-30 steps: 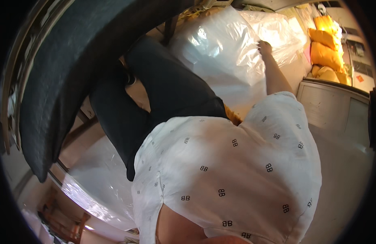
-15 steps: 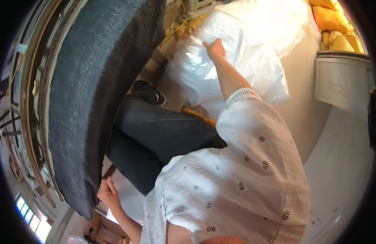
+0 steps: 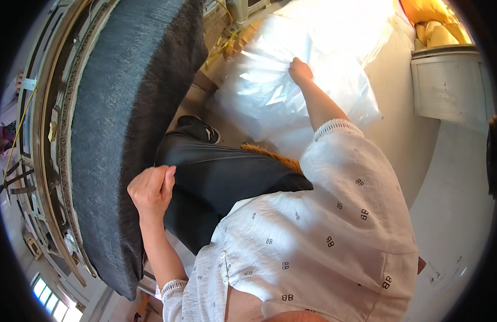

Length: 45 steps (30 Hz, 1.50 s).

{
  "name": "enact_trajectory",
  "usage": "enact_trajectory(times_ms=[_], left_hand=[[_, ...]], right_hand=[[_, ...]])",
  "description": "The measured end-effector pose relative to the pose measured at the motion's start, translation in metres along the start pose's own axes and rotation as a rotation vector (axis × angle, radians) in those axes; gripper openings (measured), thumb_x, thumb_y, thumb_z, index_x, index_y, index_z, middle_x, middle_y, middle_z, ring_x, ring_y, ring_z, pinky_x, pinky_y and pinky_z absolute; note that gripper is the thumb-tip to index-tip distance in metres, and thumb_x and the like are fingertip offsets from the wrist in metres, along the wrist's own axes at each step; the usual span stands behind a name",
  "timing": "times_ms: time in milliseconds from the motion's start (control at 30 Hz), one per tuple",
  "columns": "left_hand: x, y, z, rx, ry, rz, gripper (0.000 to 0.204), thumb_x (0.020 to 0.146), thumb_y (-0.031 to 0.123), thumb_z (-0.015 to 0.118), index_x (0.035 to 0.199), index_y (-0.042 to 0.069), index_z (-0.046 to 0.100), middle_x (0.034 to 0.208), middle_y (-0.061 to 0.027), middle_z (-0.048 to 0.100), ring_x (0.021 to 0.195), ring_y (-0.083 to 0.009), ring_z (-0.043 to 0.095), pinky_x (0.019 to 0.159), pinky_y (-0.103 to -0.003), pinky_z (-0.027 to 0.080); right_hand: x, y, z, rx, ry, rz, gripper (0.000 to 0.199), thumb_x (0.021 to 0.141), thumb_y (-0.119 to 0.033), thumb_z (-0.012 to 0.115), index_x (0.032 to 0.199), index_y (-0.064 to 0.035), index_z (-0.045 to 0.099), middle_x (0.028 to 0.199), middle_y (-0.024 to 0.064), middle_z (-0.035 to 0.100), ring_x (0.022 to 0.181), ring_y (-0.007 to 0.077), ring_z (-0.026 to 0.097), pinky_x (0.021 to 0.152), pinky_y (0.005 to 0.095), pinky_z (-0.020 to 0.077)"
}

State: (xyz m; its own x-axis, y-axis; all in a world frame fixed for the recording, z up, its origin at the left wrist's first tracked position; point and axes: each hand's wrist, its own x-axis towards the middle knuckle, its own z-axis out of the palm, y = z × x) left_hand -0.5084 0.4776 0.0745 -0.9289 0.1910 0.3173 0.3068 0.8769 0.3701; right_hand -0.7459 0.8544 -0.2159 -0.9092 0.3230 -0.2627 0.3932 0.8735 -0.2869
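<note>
1. Your left hand [image 3: 150, 189] now shows in full beside your dark trouser leg [image 3: 227, 177], higher in the view than half a second ago, when it sat low near the frame's edge. Its fingers [image 3: 161, 180] are curled shut, pinching the edge of the dark grey cushion [image 3: 119, 134].
2. Your right hand [image 3: 300, 70] stays on the clear plastic bag [image 3: 280, 91], as in the earlier frame, though bag and hand have shifted toward the upper middle of the view. Its fingers are bunched into the film, gripping a fold.
3. The cushion lies just left of your left fingers, running as a long curved slab from the top of the view down to the lower left. The bag spreads all round your right fingers, resting on the pale floor [image 3: 452, 214].
4. Your left forearm rises from the lower edge, wrist bent inward toward the trouser leg. Your right arm stretches forward, nearly straight, out of the white patterned sleeve [image 3: 345, 155].
</note>
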Motion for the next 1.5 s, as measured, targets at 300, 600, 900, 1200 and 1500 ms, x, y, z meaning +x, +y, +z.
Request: enact_trajectory(times_ms=[300, 600, 900, 1200, 1500], left_hand=[[0.008, 0.01, 0.026, -0.582, 0.102, -0.448, 0.025, 0.089, 0.016, 0.054, 0.07, 0.0, 0.057, 0.056, 0.0012, 0.051, 0.046, -0.0033, 0.044, 0.042, -0.021, 0.033], [0.078, 0.081, 0.076, -1.006, 0.05, -0.088, 0.093, 0.062, 0.015, 0.079, 0.136, 0.002, 0.023, 0.131, -0.0162, 0.041, 0.119, -0.025, 0.042, 0.099, -0.034, 0.032], [0.047, 0.029, 0.011, -0.678, -0.209, -0.136, 0.023, 0.071, 0.006, 0.067, 0.093, 0.001, 0.061, 0.098, -0.0046, 0.062, 0.087, -0.0137, 0.055, 0.076, -0.026, 0.043], [-0.203, -0.102, -0.282, -0.282, 0.758, -0.774, 0.039, 0.087, 0.018, 0.058, 0.123, 0.006, 0.047, 0.113, -0.0091, 0.056, 0.102, -0.0151, 0.053, 0.09, -0.028, 0.04], [-0.339, -0.058, -0.377, 1.558, 0.181, -0.801, 0.046, 0.078, 0.025, 0.064, 0.12, 0.009, 0.051, 0.12, -0.0137, 0.052, 0.11, -0.0296, 0.049, 0.092, -0.035, 0.039]], right_hand=[[0.005, 0.037, -0.086, 1.553, 0.357, -0.027, 0.016, 0.085, -0.014, 0.041, 0.074, -0.0059, 0.05, 0.062, 0.0045, 0.045, 0.052, 0.0146, 0.042, 0.049, 0.0285, 0.039], [-0.213, -0.129, -0.188, 0.969, -0.368, -1.106, 0.007, 0.084, -0.012, 0.052, 0.085, -0.0058, 0.055, 0.069, 0.0037, 0.05, 0.067, 0.0108, 0.049, 0.064, 0.0249, 0.041], [-0.193, -0.31, -0.353, 1.588, 0.034, -1.342, 0.014, 0.078, -0.017, 0.054, 0.082, -0.0058, 0.063, 0.079, 0.0094, 0.06, 0.072, 0.0167, 0.055, 0.063, 0.0293, 0.042], [-0.145, -0.373, -0.223, 0.376, 0.324, -1.597, 0.065, 0.081, -0.049, 0.052, 0.136, -0.0239, 0.028, 0.143, 0.0141, 0.014, 0.132, 0.0362, 0.011, 0.095, 0.0647, 0.0158], [-0.113, -0.34, -0.157, 0.117, 0.402, -1.492, 0.056, 0.085, -0.041, 0.048, 0.124, -0.0015, 0.043, 0.127, 0.0208, 0.042, 0.119, 0.0341, 0.039, 0.099, 0.0392, 0.0311]])
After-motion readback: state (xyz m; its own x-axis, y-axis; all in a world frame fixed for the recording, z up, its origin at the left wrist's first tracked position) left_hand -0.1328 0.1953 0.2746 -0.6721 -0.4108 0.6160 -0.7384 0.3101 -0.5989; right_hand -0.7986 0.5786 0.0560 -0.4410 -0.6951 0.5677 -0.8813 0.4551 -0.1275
